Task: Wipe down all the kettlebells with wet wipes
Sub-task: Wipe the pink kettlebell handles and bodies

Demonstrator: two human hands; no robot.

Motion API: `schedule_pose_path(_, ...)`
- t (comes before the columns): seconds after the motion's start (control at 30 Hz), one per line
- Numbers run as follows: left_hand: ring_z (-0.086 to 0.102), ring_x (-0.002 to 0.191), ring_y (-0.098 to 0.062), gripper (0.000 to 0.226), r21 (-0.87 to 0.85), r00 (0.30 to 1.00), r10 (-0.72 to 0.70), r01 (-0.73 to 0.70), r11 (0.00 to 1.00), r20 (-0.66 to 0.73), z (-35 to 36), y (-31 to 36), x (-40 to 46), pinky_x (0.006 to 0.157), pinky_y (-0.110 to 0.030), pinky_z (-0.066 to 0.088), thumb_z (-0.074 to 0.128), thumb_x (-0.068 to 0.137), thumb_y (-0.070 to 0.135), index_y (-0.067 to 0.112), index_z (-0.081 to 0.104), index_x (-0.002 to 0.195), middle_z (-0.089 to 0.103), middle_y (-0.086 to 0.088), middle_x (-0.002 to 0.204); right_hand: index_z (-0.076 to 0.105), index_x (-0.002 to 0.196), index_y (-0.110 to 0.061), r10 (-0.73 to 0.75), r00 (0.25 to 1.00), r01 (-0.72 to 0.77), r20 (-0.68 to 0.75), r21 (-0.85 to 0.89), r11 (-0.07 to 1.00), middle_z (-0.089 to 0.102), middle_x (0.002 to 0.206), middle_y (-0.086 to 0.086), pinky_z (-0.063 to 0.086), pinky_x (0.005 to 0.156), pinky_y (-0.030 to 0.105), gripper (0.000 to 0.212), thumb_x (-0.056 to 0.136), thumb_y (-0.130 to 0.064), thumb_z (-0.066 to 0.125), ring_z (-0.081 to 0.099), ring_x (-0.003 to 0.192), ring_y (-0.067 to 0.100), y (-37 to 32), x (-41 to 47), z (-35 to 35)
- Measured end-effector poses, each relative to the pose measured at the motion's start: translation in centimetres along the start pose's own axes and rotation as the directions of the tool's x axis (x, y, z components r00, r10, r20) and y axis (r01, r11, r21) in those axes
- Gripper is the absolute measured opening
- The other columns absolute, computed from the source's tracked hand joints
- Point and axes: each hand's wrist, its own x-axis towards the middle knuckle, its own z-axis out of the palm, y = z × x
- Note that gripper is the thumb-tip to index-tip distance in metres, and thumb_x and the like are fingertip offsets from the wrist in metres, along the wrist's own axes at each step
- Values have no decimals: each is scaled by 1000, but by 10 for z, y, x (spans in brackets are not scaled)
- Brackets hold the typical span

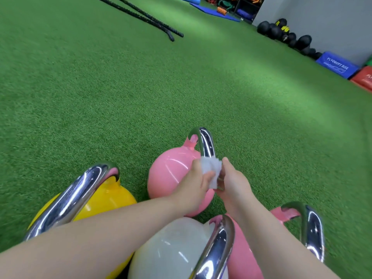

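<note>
Over the green turf floor (141, 93) I see both of my hands meeting just above the far pink kettlebell (171, 174), which sits upright on the turf with its chrome handle (206, 141) rising behind my fingers. My left hand (193, 188) has its fingers curled round the near edge of a white wet wipe (211, 172), and my right hand (233, 184) pinches the other side of the same wipe, so the sheet is held between the two, right by the base of that handle; whether the wipe touches the metal I cannot tell. Closer to me stand three more kettlebells: a yellow one (108, 198) to the left, a pale white one (173, 248) under my forearms, and a second pink one (243, 258) on the right, each with a shiny chrome handle. Far off, black ropes (149, 17) lie on the turf, dark balls (281, 31) are piled by the grey wall, and a blue padded box (338, 64) sits beside a red one (364, 77).
</note>
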Motion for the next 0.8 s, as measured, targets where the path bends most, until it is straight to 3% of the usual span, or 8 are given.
schedule_pose_path(0.17,52,104,-25,31,359,966,198,-246,900,167,-7,-39,-9,92,-31,38,44,96,28,10,38,120,54,-5,105,66,78,-14,67,996,-60,63,-102,993,70,85,2,42,99,41,49,102,-36,28,62,94,21,18,1,-8)
schedule_pose_path(0.23,44,125,-26,49,541,945,258,-327,775,202,-10,-54,-6,112,-30,16,38,94,36,6,38,133,52,-9,128,64,76,-14,88,995,-81,43,-154,985,70,84,3,43,91,37,51,102,-35,25,64,91,21,20,5,-7)
schedule_pose_path(0.3,37,134,-22,66,698,927,277,-372,612,252,-12,-65,-5,114,-32,-1,27,88,44,3,37,139,47,-9,140,60,74,-14,84,996,-78,15,-241,967,68,84,7,44,77,32,51,103,-35,23,64,83,22,20,8,-4)
schedule_pose_path(0.37,37,135,-22,67,759,923,257,-383,527,288,-13,-73,-6,115,-34,-5,33,85,44,2,42,136,52,-9,136,58,76,-13,60,998,-50,22,-319,946,68,90,15,50,82,40,50,102,-34,22,65,88,30,22,12,1)
schedule_pose_path(0.43,31,137,-21,65,775,905,293,-417,474,308,-14,-81,-5,117,-37,-5,42,83,39,2,43,136,51,-10,137,59,83,-10,66,998,-54,20,-359,932,67,93,17,50,85,43,48,103,-32,22,64,91,32,24,15,2)
schedule_pose_path(0.53,40,132,-26,76,773,856,395,-488,405,334,-16,-86,-3,114,-44,9,67,65,28,1,44,132,53,-11,134,57,99,-7,127,991,-104,31,-399,911,66,96,13,40,56,24,43,103,-30,21,62,81,23,23,16,-1)
schedule_pose_path(0.63,50,124,-25,89,767,846,421,-497,405,325,-16,-85,-2,112,-43,12,82,49,27,2,43,126,59,-8,128,57,108,-5,160,985,-121,59,-420,899,65,102,14,37,44,17,41,104,-28,22,61,74,18,22,17,-5)
schedule_pose_path(0.8,54,121,-23,96,792,825,433,-517,324,361,-16,-84,1,107,-43,21,81,40,36,6,42,123,62,-4,122,53,113,-1,166,984,-114,68,-477,872,63,104,20,42,57,22,32,102,-15,27,62,93,30,19,17,2)
